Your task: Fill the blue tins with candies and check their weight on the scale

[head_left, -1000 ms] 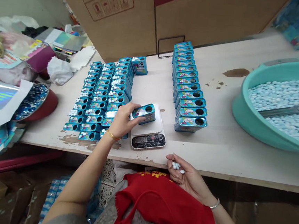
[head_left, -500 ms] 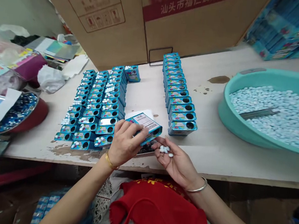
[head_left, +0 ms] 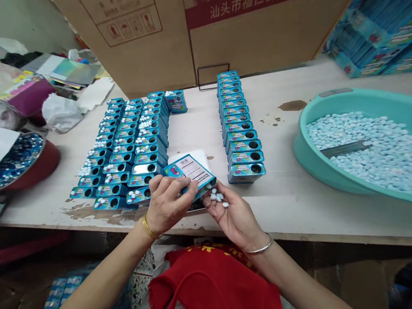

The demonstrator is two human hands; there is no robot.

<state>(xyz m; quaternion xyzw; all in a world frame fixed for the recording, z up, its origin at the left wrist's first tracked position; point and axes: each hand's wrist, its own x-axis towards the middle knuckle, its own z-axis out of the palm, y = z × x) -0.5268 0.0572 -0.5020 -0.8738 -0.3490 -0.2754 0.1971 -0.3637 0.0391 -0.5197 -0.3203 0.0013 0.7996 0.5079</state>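
Note:
My left hand (head_left: 168, 201) is closed around a blue candy tin (head_left: 186, 166), held tilted with its printed white label facing up. The tin's right end leans toward my right hand (head_left: 235, 219), which is cupped palm up. Several pale blue candies (head_left: 217, 195) rest in that palm, close to the tin's end; its opening is hidden from me. Below the tin, a white tray with dark contents shows only in part. To the left, upright blue tins (head_left: 119, 157) stand in rows, many with candies on their tops. Another column of tins (head_left: 246, 156) with round dark holes stands to the right.
A turquoise basin (head_left: 302, 153) of pale candies, with a metal tool (head_left: 345, 148) in it, sits at the right. A red bowl (head_left: 44, 162) of blue wrapped pieces is at the left. Behind stands a large cardboard box (head_left: 137, 33); stacked blue packs (head_left: 377, 44) are at the back right.
Both hands have shifted slightly left in the picture, along with the whole scene. The tin's end and my cupped right hand are now closer together. Both grips are unchanged.

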